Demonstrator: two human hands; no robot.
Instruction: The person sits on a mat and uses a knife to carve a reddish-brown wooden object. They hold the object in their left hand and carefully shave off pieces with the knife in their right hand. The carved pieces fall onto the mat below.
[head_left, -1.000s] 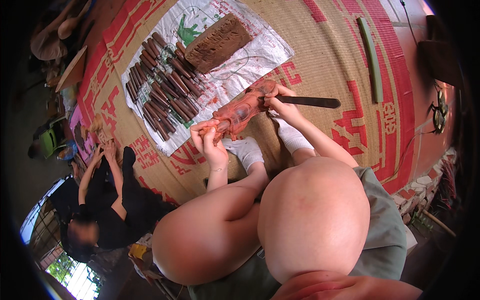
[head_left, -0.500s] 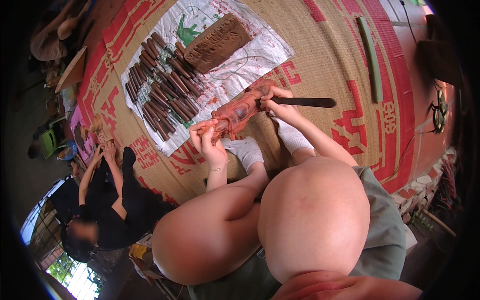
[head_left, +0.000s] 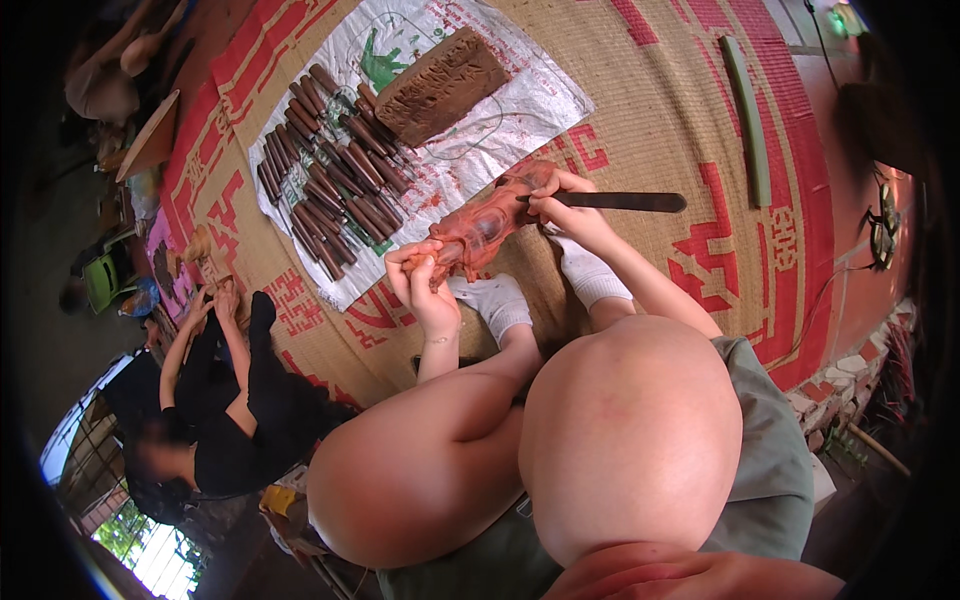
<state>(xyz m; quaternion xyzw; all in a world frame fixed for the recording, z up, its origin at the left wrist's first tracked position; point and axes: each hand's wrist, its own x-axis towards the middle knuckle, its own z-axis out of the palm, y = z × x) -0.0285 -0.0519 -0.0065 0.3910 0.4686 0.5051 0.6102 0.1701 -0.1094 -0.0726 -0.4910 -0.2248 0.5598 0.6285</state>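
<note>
A reddish wood carving (head_left: 485,228) lies slantwise between my two hands, above my white-socked feet. My left hand (head_left: 425,280) is closed around its nearer left end, thumb on top. My right hand (head_left: 575,210) grips a carving tool (head_left: 635,202) with a long, dark, flat handle pointing right. Its tip meets the upper part of the carving, where my fingers hide the blade. Just beyond my left hand, several wooden-handled chisels (head_left: 345,165) are laid in rows on a white plastic sheet (head_left: 555,95). A rough brown block (head_left: 440,85) rests on the same sheet.
A woven mat (head_left: 650,110) with red patterns covers the floor. On its right side lies a pale green strip (head_left: 748,125). Another person in black (head_left: 220,440) sits at the left, hands (head_left: 222,298) low over the mat. Broken-stone edging (head_left: 850,365) borders the right.
The view has shifted slightly, so most things sit a little farther right. Both hands keep their hold on the carving and the tool, with only small finger movement.
</note>
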